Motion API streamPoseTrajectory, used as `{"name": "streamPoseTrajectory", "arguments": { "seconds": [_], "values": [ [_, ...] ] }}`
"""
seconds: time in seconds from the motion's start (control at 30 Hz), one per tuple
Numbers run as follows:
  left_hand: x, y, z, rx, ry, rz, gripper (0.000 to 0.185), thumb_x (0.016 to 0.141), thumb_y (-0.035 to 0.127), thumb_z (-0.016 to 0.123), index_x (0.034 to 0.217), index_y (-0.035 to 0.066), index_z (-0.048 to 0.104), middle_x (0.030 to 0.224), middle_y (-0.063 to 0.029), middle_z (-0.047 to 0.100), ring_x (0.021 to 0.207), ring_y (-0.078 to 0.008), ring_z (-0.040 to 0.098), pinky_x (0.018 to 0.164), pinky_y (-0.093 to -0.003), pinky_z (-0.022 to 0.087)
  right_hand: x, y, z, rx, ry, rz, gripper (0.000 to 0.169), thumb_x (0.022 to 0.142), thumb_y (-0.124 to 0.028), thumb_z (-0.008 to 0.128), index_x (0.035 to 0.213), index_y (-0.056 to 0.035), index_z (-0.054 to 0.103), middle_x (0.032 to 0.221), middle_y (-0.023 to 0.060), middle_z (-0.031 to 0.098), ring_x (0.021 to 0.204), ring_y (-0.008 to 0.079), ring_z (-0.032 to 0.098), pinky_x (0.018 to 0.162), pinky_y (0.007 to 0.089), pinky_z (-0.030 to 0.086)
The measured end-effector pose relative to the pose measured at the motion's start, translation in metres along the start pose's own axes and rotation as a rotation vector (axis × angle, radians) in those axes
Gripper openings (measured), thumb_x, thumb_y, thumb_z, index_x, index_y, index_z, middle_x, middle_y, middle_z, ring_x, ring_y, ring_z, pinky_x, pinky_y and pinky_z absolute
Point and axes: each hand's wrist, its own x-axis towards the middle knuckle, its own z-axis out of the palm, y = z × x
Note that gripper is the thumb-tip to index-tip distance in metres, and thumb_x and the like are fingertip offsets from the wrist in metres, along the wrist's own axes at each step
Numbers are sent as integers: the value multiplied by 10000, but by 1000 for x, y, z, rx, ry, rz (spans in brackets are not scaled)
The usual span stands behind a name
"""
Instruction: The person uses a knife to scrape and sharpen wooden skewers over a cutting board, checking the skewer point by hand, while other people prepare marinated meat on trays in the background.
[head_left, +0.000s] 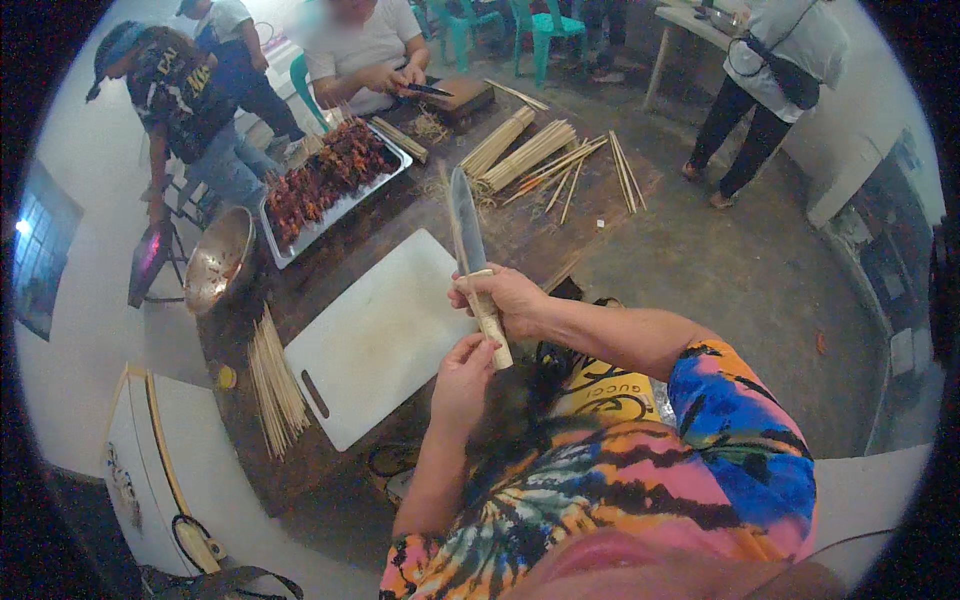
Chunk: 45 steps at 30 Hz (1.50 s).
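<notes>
My right hand (514, 300) is wrapped around the pale handle of a large kitchen knife (470, 225), its blade pointing away from me. Along the blade's left side runs a thin bamboo stick (451, 214), its near end at the fingers of my left hand (463, 367). Those fingers pinch together beside the butt of the handle. Beneath and left of the knife lies a white cutting board (375, 345) with a slot handle. Bamboo skewers (274, 382) are spread at the board's left end.
A metal tray (337, 214) of skewered meat (330, 176) stands beyond the board, near a metal bowl (219, 262). Bundled sticks (529, 154) lie on the wooden table (525, 225). Across it, a person (367, 60) holds a knife (430, 90) by a wooden block (461, 101). Others stand farther off.
</notes>
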Motion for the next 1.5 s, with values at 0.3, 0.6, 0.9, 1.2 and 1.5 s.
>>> {"name": "streamPoseTrajectory", "arguments": {
  "seconds": [0.3,0.6,0.9,1.2,1.5],
  "values": [
    [0,10,-10,-97,2,-9,145,767,119,515,841,9,574,809,-31,571,688,-87,493,640,-217,389,6,-22,5,157,18,87,181,798,-128,524,916,2,482,785,98,553,746,205,548,731,330,451],
    [-14,26,-41,-334,100,-66,98,717,55,508,740,-6,582,813,-70,601,610,-47,465,568,-197,384,54,-94,-30,76,180,-164,161,804,-188,512,801,-33,553,719,88,569,693,238,565,732,386,437],
    [-6,-9,-101,-161,551,203,133,758,120,483,749,4,546,823,-93,598,608,-75,451,560,-202,361,26,-54,-41,-2275,194,-691,413,761,-166,489,1157,-68,423,1249,162,340,1137,303,342,933,412,284],
    [-3,-32,-118,18,583,415,75,777,72,474,808,14,512,887,-138,580,597,-76,450,560,-209,371,-4,69,40,-1753,-807,-896,608,785,-390,468,1259,-60,281,1314,160,256,1222,284,239,992,429,197],
    [-4,-42,-124,139,545,452,76,780,77,473,803,12,505,915,-171,564,614,-92,459,581,-224,378,58,-33,6,-2174,-118,-488,588,805,-404,407,1264,-61,280,1324,181,223,1228,317,209,993,451,153]
  ]
}}
